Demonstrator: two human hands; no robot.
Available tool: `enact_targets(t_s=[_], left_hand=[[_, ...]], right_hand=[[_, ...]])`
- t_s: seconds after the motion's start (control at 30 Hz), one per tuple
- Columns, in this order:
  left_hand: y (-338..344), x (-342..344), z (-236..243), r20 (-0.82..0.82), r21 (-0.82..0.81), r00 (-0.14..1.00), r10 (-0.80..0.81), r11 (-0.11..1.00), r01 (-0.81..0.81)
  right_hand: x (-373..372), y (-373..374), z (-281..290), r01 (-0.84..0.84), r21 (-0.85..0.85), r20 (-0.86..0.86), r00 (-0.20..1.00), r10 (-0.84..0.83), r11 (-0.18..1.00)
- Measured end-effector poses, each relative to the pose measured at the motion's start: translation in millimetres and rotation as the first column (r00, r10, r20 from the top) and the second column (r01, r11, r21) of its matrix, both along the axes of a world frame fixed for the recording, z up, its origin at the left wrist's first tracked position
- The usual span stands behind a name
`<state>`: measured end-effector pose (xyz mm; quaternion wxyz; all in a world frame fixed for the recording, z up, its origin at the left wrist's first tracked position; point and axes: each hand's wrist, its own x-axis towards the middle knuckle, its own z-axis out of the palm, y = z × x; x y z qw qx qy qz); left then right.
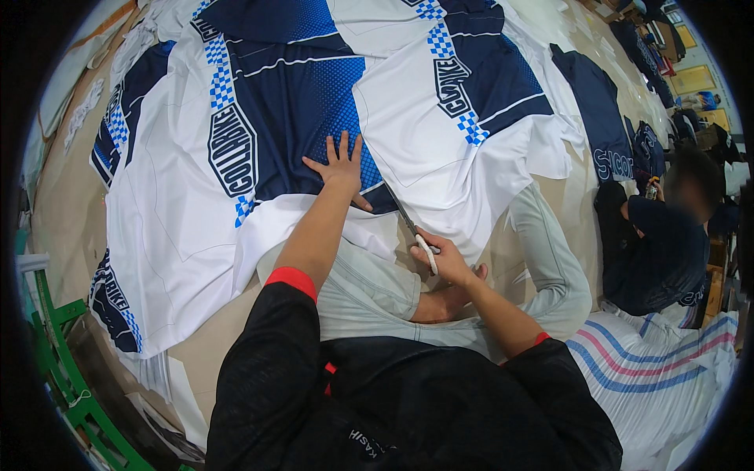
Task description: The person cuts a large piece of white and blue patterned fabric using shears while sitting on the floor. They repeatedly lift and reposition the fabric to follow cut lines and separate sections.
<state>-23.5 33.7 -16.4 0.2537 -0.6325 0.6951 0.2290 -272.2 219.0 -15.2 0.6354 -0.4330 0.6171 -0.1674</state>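
Note:
A large sheet of printed fabric point(290, 102), navy, white and blue with checked bands, spreads over the floor in front of my crossed legs. My left hand point(342, 166) lies flat on its navy and blue dotted part, fingers spread. In my right hand point(446, 259) is a pair of scissors point(408, 222) with pale wrapped handles. Their dark blades point up and left, at the fabric's edge between the navy panel and the white panel point(440, 165). How far apart the blades are, I cannot tell.
At the right another person point(660, 235) in dark clothes sits on the floor beside dark printed cloth point(593, 110). A white sack point(644, 369) with blue and pink stripes lies at the lower right. A green metal frame point(75, 385) stands at the lower left.

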Motion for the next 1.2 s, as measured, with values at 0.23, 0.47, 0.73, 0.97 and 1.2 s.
enact_targets(t_s=[0.23,0.47,0.73,0.97,1.2], left_hand=[[1,0,3,0.001,0.007,1.000,0.009,1.000,-0.009],[2,0,3,0.003,-0.002,0.999,0.055,0.999,-0.055],[1,3,-1,-0.020,-0.007,0.999,0.051,0.999,-0.051],[2,2,0,0.004,-0.002,1.000,0.027,1.000,-0.027],[1,2,4,0.011,0.026,0.999,0.038,0.999,-0.038]], right_hand=[[-1,6,-15,-0.038,-0.072,0.000,0.999,0.039,0.997],[3,-7,-10,0.009,-0.064,0.042,0.999,-0.006,0.998],[16,-32,-10,-0.043,-0.103,-0.071,0.997,0.036,0.994],[19,-21,-39,-0.083,-0.354,-0.092,0.994,0.054,0.931],[28,-38,-5,0.026,0.012,-0.002,1.000,-0.026,1.000]])
